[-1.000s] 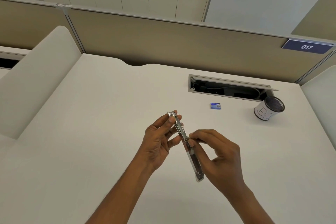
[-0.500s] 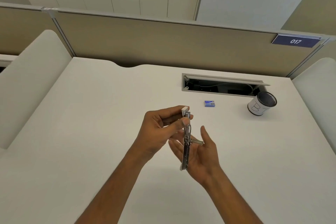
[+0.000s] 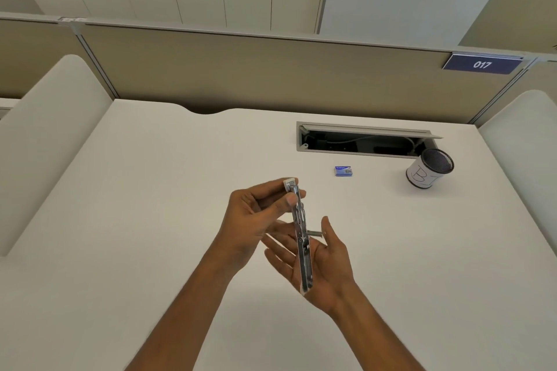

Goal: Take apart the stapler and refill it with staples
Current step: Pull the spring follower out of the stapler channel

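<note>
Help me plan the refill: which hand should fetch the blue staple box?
Probably right. The right hand lies open beneath the stapler, gripping nothing, and the staple box lies beyond it to the right; the left hand pinches the stapler's top end.

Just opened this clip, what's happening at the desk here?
A person is working on a slim metal stapler over a white desk. The left hand pinches its far end between thumb and fingers, while the right hand lies open, palm up, under its near end. A small metal piece sticks out sideways from its middle. The blue staple box sits untouched farther back, near a mesh pen cup, so refilling seems not begun.
</note>
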The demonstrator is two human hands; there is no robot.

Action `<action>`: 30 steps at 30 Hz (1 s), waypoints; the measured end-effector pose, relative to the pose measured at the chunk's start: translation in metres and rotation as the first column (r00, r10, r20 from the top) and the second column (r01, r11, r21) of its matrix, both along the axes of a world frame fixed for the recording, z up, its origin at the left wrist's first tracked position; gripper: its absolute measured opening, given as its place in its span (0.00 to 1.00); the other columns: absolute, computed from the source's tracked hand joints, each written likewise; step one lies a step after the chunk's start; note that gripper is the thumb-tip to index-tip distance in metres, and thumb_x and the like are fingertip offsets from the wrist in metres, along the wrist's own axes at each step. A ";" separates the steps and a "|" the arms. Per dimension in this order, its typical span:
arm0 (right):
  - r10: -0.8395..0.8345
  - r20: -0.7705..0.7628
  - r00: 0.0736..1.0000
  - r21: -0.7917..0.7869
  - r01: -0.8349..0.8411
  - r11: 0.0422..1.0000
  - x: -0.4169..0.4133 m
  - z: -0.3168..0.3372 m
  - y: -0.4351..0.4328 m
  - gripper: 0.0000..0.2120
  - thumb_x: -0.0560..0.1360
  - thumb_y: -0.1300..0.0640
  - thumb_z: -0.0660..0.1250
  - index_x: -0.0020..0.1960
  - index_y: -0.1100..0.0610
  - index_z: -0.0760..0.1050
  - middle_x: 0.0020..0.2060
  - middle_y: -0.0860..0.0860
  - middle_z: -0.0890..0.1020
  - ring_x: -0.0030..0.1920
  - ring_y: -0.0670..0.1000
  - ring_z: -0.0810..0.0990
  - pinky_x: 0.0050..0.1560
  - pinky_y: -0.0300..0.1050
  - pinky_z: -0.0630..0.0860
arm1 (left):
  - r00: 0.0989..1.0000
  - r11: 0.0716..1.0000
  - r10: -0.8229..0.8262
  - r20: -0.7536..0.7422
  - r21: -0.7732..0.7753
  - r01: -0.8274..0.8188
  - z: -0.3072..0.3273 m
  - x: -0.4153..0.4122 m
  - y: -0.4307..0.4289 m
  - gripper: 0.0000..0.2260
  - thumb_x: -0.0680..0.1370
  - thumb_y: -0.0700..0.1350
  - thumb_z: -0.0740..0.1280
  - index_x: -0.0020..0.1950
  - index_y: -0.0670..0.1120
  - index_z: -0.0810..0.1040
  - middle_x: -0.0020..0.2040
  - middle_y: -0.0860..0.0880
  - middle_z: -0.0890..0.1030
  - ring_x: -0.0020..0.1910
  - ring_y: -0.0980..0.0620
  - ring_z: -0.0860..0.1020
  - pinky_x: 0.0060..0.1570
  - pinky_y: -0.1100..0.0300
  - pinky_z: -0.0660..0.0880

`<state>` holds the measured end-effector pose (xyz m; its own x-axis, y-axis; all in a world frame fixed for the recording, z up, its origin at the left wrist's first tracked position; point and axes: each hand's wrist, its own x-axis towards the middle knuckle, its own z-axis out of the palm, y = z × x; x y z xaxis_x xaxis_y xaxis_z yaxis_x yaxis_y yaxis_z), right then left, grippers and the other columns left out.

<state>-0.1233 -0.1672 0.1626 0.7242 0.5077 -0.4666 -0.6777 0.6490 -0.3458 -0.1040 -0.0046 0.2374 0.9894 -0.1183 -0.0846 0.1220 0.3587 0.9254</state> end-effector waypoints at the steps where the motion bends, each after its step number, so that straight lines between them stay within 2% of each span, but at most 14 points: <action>1: 0.025 0.026 0.999 0.003 -0.025 1.000 0.000 0.002 -0.001 0.41 0.78 0.32 0.59 0.73 0.66 0.68 0.73 0.66 0.70 0.74 0.66 0.69 0.73 0.61 0.67 | 0.999 1.000 -0.015 -0.043 -0.005 0.015 -0.002 -0.001 -0.001 0.13 0.75 0.44 0.76 0.59 0.47 0.87 0.54 0.41 0.88 0.51 0.41 0.87 0.40 0.51 0.85; 3: 0.034 0.095 0.995 -0.051 -0.029 0.998 0.006 0.012 -0.006 0.42 0.78 0.30 0.57 0.74 0.66 0.68 0.73 0.66 0.70 0.74 0.66 0.68 0.74 0.61 0.66 | 0.994 0.998 -0.052 -0.091 -0.024 0.050 -0.006 -0.002 -0.002 0.12 0.75 0.43 0.77 0.58 0.46 0.87 0.54 0.40 0.88 0.49 0.41 0.87 0.39 0.53 0.84; 6: -0.076 0.172 0.982 -0.114 0.096 0.989 0.020 0.030 -0.015 0.42 0.77 0.31 0.57 0.74 0.65 0.67 0.71 0.63 0.75 0.69 0.61 0.76 0.74 0.58 0.68 | 0.990 0.994 -0.109 -0.084 -0.018 0.108 -0.008 -0.001 0.001 0.14 0.75 0.44 0.76 0.60 0.44 0.87 0.53 0.41 0.88 0.48 0.45 0.86 0.39 0.53 0.83; 9: -0.151 0.264 0.953 -0.080 0.178 0.981 0.030 0.047 -0.019 0.42 0.78 0.30 0.54 0.77 0.62 0.65 0.73 0.59 0.73 0.73 0.59 0.72 0.78 0.60 0.60 | 0.989 0.992 -0.129 -0.069 -0.011 0.128 -0.007 0.000 0.000 0.13 0.76 0.44 0.75 0.60 0.44 0.86 0.53 0.41 0.88 0.47 0.46 0.86 0.40 0.54 0.83; 11: -0.040 0.391 0.919 -0.129 0.097 0.987 0.031 0.059 -0.019 0.44 0.77 0.28 0.49 0.78 0.62 0.63 0.76 0.59 0.68 0.76 0.60 0.67 0.77 0.65 0.57 | 0.988 0.990 -0.140 -0.063 -0.021 0.139 -0.007 0.000 0.000 0.13 0.76 0.44 0.75 0.61 0.44 0.86 0.54 0.41 0.88 0.49 0.47 0.86 0.40 0.53 0.83; 13: 0.035 0.442 0.896 -0.146 0.033 0.989 0.031 0.068 -0.018 0.46 0.77 0.27 0.48 0.77 0.63 0.62 0.77 0.61 0.66 0.77 0.61 0.65 0.76 0.66 0.61 | 0.986 0.987 -0.156 -0.056 -0.036 0.154 -0.007 0.000 0.000 0.13 0.77 0.43 0.75 0.61 0.43 0.86 0.55 0.41 0.87 0.50 0.46 0.86 0.41 0.52 0.83; 17: -0.117 0.306 0.945 0.002 0.122 0.992 0.035 0.066 -0.020 0.46 0.77 0.27 0.52 0.77 0.64 0.63 0.75 0.60 0.70 0.75 0.60 0.69 0.75 0.57 0.65 | 0.988 0.991 -0.133 -0.076 -0.025 0.131 -0.007 0.000 -0.002 0.13 0.76 0.43 0.75 0.60 0.43 0.87 0.52 0.41 0.88 0.47 0.46 0.86 0.39 0.53 0.83; 21: -0.161 0.183 0.970 0.061 0.153 0.986 0.028 0.054 -0.010 0.44 0.77 0.28 0.52 0.78 0.62 0.63 0.74 0.59 0.72 0.74 0.60 0.70 0.74 0.59 0.67 | 0.989 0.992 -0.120 -0.092 -0.050 0.115 -0.010 0.000 -0.003 0.13 0.76 0.43 0.75 0.60 0.42 0.86 0.52 0.42 0.88 0.47 0.47 0.86 0.39 0.54 0.83; 24: -0.017 0.284 0.959 -0.039 0.029 0.999 0.019 0.054 -0.005 0.42 0.79 0.29 0.46 0.78 0.62 0.62 0.77 0.59 0.67 0.77 0.61 0.64 0.76 0.66 0.60 | 0.987 0.990 -0.132 -0.096 -0.053 0.127 -0.014 -0.001 0.000 0.14 0.76 0.44 0.75 0.61 0.43 0.86 0.51 0.43 0.88 0.48 0.47 0.86 0.39 0.53 0.83; 25: 0.004 0.300 0.954 -0.089 0.024 0.996 0.018 0.056 -0.004 0.41 0.80 0.31 0.45 0.77 0.62 0.63 0.76 0.59 0.68 0.77 0.60 0.65 0.74 0.66 0.64 | 0.986 0.990 -0.137 -0.098 -0.050 0.132 -0.015 -0.001 0.001 0.14 0.76 0.44 0.75 0.61 0.43 0.86 0.52 0.43 0.87 0.49 0.47 0.86 0.40 0.52 0.83; 27: -0.002 0.313 0.950 -0.176 0.060 0.983 0.017 0.064 -0.003 0.35 0.82 0.34 0.49 0.75 0.60 0.69 0.73 0.59 0.73 0.72 0.59 0.73 0.66 0.57 0.75 | 0.985 0.990 -0.138 -0.106 -0.045 0.133 -0.017 -0.001 0.002 0.15 0.76 0.46 0.76 0.61 0.43 0.86 0.52 0.43 0.87 0.50 0.46 0.85 0.43 0.51 0.83; 29: -0.005 0.395 0.919 -0.317 0.142 0.938 0.015 0.071 -0.004 0.27 0.82 0.40 0.54 0.71 0.57 0.74 0.67 0.58 0.79 0.65 0.57 0.79 0.59 0.51 0.79 | 0.984 0.990 -0.128 -0.123 -0.067 0.121 -0.018 -0.002 0.004 0.16 0.75 0.47 0.77 0.61 0.43 0.86 0.52 0.42 0.87 0.50 0.46 0.85 0.44 0.51 0.83; 30: 0.005 0.472 0.882 -0.395 0.206 0.895 0.013 0.073 -0.006 0.23 0.82 0.44 0.57 0.69 0.56 0.75 0.65 0.57 0.81 0.63 0.56 0.81 0.59 0.49 0.80 | 0.984 0.990 -0.126 -0.129 -0.081 0.116 -0.019 -0.002 0.004 0.18 0.74 0.48 0.78 0.62 0.43 0.86 0.52 0.42 0.87 0.50 0.46 0.85 0.43 0.51 0.83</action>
